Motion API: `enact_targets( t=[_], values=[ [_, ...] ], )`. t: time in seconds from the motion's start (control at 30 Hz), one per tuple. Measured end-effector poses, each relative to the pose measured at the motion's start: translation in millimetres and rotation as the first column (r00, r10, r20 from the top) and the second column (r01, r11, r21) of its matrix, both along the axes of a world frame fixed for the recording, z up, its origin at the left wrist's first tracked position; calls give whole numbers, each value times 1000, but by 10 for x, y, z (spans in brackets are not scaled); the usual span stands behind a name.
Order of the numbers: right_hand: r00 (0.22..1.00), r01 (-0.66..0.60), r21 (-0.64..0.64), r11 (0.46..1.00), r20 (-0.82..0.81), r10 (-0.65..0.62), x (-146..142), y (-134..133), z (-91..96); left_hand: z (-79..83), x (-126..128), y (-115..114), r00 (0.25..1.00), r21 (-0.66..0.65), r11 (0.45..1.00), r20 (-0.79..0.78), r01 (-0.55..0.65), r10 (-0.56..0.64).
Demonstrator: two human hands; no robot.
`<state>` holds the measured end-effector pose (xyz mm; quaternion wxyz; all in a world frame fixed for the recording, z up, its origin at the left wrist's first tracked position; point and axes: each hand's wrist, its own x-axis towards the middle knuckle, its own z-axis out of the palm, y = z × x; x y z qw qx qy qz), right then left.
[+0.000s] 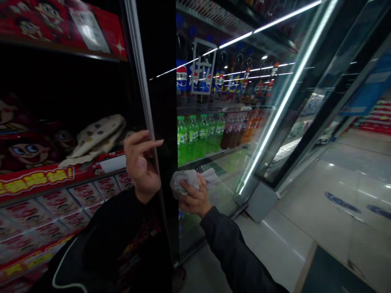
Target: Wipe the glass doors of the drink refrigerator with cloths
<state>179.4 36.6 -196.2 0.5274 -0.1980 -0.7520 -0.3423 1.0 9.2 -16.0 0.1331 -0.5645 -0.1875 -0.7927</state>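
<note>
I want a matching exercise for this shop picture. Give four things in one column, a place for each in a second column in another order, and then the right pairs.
Things:
1. Crumpled grey-white cloth
2. Green plastic drink bottles
3. Cream spotted fabric item
4. Bare left hand

Places:
A. Behind glass on a lit cooler shelf
B. Inside the bare right hand
C. On a dark shelf above printed red boxes
D. At the edge of the black cooler frame

Right pairs: 1-B, 2-A, 3-C, 4-D

The left hand (141, 166) is raised, fingers half curled, and the right hand (194, 197) is clenched.
</note>
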Motion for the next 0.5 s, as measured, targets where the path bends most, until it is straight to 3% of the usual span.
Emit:
enact_targets(
  t=[0.23, 0.37, 0.5],
  values=[
    [963, 143, -184, 973, -201, -179, 831, 477, -118, 30, 26, -47, 985, -71, 982, 1, -173, 173],
    [867, 169, -406, 898, -372, -331, 1265, 628, 14, -18, 39, -6, 997, -56, 996, 9, -71, 72],
    [712, 87, -607, 790, -517, -476, 1615, 698, 314, -76, 39, 50, 1000, -47, 999, 5, 14, -13]
  ],
)
